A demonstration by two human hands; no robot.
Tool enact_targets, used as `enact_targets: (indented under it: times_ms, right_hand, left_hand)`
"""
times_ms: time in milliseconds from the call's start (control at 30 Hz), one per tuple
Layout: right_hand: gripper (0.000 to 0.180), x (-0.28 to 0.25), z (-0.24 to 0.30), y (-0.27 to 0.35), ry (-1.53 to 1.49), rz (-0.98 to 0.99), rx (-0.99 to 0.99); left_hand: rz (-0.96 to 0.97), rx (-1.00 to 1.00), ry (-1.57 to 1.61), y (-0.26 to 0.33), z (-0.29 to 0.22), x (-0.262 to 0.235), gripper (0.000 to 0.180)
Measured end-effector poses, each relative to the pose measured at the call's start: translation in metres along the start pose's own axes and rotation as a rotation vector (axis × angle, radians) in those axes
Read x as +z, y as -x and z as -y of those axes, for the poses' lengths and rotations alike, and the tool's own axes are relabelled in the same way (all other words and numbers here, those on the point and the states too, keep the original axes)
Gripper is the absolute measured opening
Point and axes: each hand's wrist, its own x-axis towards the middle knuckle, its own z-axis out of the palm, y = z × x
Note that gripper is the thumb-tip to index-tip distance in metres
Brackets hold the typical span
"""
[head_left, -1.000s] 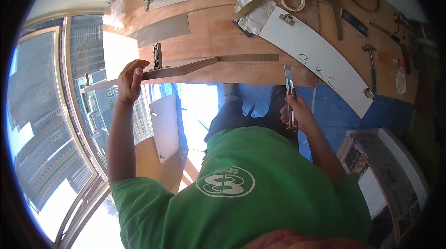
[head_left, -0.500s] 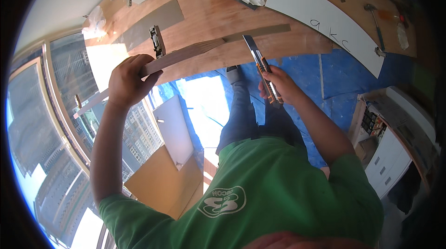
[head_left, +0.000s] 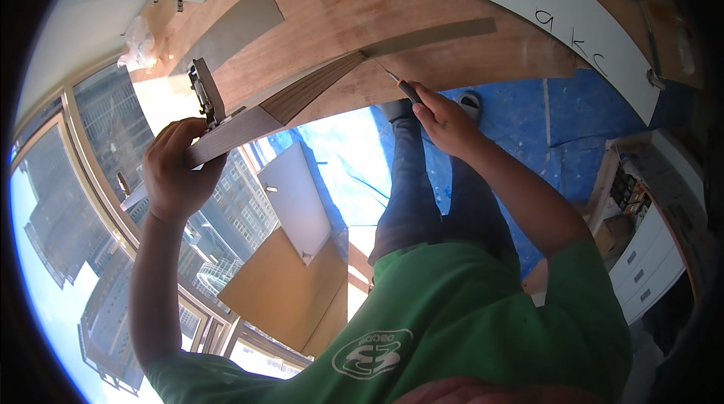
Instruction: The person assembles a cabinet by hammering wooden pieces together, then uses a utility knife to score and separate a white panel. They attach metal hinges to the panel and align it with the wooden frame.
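My left hand is closed round the near left end of a narrow wood-grain panel, which is raised at that end. A metal cabinet hinge sticks up from the panel beside my fingers. From its edge, a striped wood-grain face tapers toward the middle of the workbench. My right hand is wrapped round a utility knife with a black and orange handle. The knife's thin blade points up and left, close to the tapered end; whether it touches cannot be made out.
The plywood workbench carries a grey strip and a white panel with hinges. Blue sheeting covers the floor. A white door and a brown board lean by the windows. A drawer cabinet stands at right.
My left hand has moved left and down, tilting the panel so more of its striped face shows. My right hand has moved up and turned the knife, whose blade now appears edge-on.
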Motion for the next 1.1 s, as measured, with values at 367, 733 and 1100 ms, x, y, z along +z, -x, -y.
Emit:
enact_targets:
  times_ms: [367,733,1100]
  right_hand:
    - [0.042,0.0,-0.002,-0.017,0.073,0.012,-0.049]
    - [0.04,-0.001,-0.005,-0.022,0.094,-0.02,-0.087]
    - [0.042,0.007,-0.002,-0.021,0.07,-0.033,-0.045]
  left_hand:
    - [-0.005,-0.003,0.011,-0.006,0.004,-0.001,0.026]
    - [-0.024,0.014,-0.001,-0.003,-0.001,0.0,0.026]
    - [-0.013,-0.015,0.014,-0.002,0.004,0.002,0.025]
